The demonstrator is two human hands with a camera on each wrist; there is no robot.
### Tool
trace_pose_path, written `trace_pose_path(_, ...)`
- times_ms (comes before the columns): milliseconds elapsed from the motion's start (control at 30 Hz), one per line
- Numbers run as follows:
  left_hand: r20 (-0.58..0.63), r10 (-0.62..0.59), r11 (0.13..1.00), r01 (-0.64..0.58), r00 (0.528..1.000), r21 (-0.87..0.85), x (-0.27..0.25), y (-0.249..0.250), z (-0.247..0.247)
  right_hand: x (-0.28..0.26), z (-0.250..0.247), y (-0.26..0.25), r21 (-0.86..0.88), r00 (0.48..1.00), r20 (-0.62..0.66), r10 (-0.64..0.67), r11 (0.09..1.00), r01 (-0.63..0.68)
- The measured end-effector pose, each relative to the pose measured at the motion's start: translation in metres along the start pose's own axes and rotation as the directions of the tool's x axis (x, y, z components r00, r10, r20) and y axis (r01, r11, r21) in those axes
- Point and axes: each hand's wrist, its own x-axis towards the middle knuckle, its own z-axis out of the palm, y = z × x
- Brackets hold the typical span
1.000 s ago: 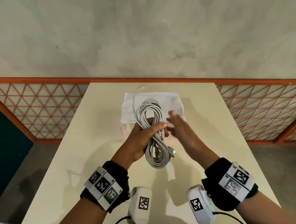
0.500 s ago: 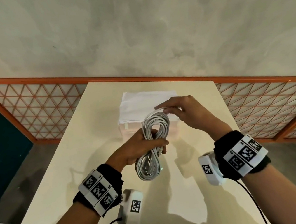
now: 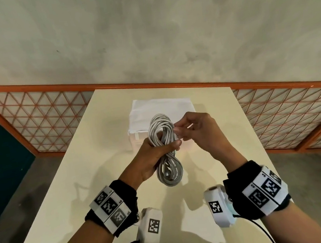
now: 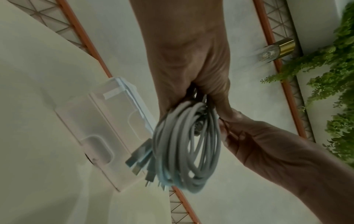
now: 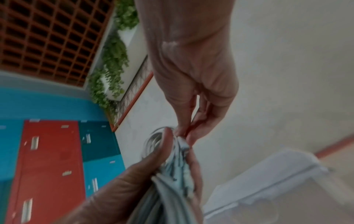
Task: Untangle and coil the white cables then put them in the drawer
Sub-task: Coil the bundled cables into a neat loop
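A bundle of coiled white cables [image 3: 165, 152] hangs in the air over the table, squeezed at its waist into a figure-eight. My left hand [image 3: 156, 153] grips it round the middle; in the left wrist view the loops [image 4: 185, 145] hang below the fist with several plugs at their left. My right hand [image 3: 194, 130] pinches a strand at the bundle's right side, thumb against fingertips [image 5: 184, 133]. The drawer is a small translucent plastic box [image 3: 145, 123] with a white top, standing shut on the table just beyond the bundle, also visible as the drawer box [image 4: 107, 128].
The cream table [image 3: 101, 151] runs away from me to an orange rail with lattice panels [image 3: 45, 118]. A grey plastered wall rises behind. Blue and red lockers [image 5: 53, 151] stand at the left, green plants [image 4: 341, 75] at the right.
The right hand came down from the top of the coil to its right side and now pinches a strand there. The left hand has kept its grip and lifted the bundle slightly.
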Motion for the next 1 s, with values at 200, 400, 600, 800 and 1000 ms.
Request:
trace_pose_path(200, -0.024, -0.010, 1.000, 0.010, 1.000, -0.002, -0.001, 0.001, -0.004, 0.001, -0.009, -0.005, 0.032, 0.981, 0.188, 0.056, 0.997, -0.064)
trace_pose_path(400, -0.078, 0.045, 0.990, -0.055, 0.996, -0.128, 0.002, 0.010, -0.001, -0.001, -0.008, 0.015, -0.156, 0.969, 0.167, 0.183, 0.975, -0.157)
trace_pose_path(600, -0.068, 0.078, 0.987, -0.087, 0.995, -0.137, 0.005, 0.021, 0.003, -0.016, 0.008, 0.031, -0.019, 0.822, 0.481, 0.304, 0.941, -0.337)
trace_pose_path(800, -0.040, 0.047, 0.996, -0.050, 0.998, -0.079, 0.001, 0.013, 0.009, -0.013, 0.013, 0.014, 0.099, 0.721, 0.665, 0.194, 0.934, -0.343)
trace_pose_path(1000, -0.030, 0.085, 0.994, -0.082, 0.996, 0.076, 0.002, 0.019, 0.002, -0.010, 0.018, 0.007, -0.040, 0.662, 0.697, 0.275, 0.937, -0.347)
